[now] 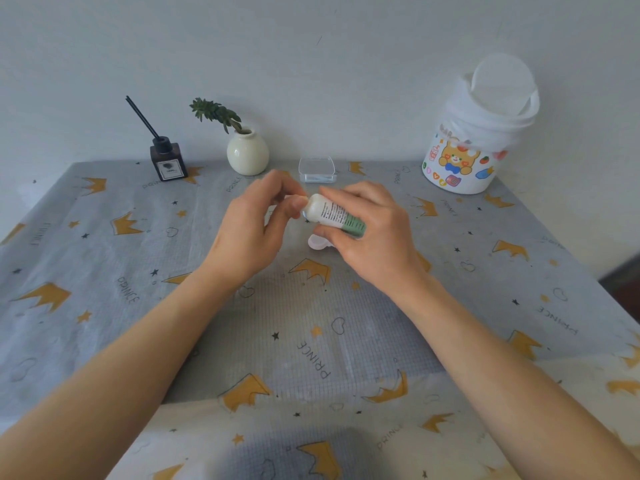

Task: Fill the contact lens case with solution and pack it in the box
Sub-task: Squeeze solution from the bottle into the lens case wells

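My right hand (pixel 369 233) grips a small white solution bottle (pixel 332 214) with a green band, held on its side above the table with its neck pointing left. My left hand (pixel 263 220) pinches the bottle's cap end with thumb and fingertips; the cap itself is hidden by my fingers. Under the bottle, a white contact lens case (pixel 317 243) lies on the tablecloth, mostly covered by my right hand. A clear plastic box (pixel 317 170) with its lid raised stands farther back, behind both hands.
A reed diffuser (pixel 168 161) and a white vase with a green sprig (pixel 247 152) stand at the back left. A white sticker-covered bin (pixel 474 147) with a swing lid stands at the back right. The crown-print tablecloth (pixel 311 323) covers the table.
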`<state>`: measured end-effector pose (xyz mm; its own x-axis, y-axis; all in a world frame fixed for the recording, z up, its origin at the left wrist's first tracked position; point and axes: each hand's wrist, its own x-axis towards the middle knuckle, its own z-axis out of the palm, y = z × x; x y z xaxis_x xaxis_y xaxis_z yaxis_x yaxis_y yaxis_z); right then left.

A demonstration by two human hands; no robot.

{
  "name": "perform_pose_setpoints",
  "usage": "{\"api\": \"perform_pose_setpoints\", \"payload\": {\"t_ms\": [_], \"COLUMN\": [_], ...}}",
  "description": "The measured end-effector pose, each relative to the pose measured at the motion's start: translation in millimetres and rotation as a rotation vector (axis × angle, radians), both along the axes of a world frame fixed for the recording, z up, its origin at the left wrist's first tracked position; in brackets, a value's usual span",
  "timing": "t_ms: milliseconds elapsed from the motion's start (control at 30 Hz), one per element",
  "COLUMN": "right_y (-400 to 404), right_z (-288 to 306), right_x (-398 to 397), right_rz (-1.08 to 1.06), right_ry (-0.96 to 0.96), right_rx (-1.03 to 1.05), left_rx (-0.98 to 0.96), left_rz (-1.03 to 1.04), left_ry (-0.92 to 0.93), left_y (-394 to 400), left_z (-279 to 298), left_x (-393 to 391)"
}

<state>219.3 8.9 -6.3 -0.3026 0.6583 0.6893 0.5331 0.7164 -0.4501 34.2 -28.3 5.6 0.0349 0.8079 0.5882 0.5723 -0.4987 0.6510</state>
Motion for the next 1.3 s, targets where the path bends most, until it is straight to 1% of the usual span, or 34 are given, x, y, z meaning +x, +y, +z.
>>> {"api": "perform_pose_setpoints", "payload": {"t_ms": [200,300,400,533,667,733,833,933,1000,1133,1300], "right_y": [-1.4,-3.5,-4.3,-3.1,3.6,11.2,29.0,51.1,67.7,103.5,140.0], "right_z": [3.8,4.3,6.3,8.4,10.3,11.1,15.8,22.1,24.3,21.6,15.3], "right_x": [0.6,0.2,-0.3,1.9,6.5,10.1,17.1,21.5,21.8,20.1,17.9], "right_rz": [0.034,0.039,0.033,0.012,-0.013,-0.043,-0.083,-0.124,-0.166,-0.264,-0.351], "right_ry": [0.055,0.063,0.078,0.110,0.307,0.397,0.467,0.473,0.483,0.563,0.553], "right_rx": [-0.147,-0.185,-0.202,-0.246,-0.413,-0.453,-0.487,-0.490,-0.477,-0.507,-0.480], "left_rx": [0.073,0.103,0.097,-0.007,-0.067,-0.075,-0.096,-0.133,-0.140,-0.135,-0.155], "left_rz": [0.032,0.040,0.044,0.019,0.040,0.061,0.080,0.103,0.108,0.095,0.117], "left_ry": [0.117,0.138,0.083,-0.044,-0.132,-0.139,-0.134,-0.128,-0.111,-0.066,-0.031], "left_y": [0.6,1.6,1.0,-1.2,-2.3,-1.7,0.9,2.8,2.6,2.0,3.4], "left_z": [1.1,1.2,1.3,3.1,2.0,0.4,-2.8,-6.7,-8.5,-8.4,-10.6], "left_x": [0.8,0.8,3.4,9.0,8.7,6.7,4.5,3.3,3.5,3.8,2.3]}}
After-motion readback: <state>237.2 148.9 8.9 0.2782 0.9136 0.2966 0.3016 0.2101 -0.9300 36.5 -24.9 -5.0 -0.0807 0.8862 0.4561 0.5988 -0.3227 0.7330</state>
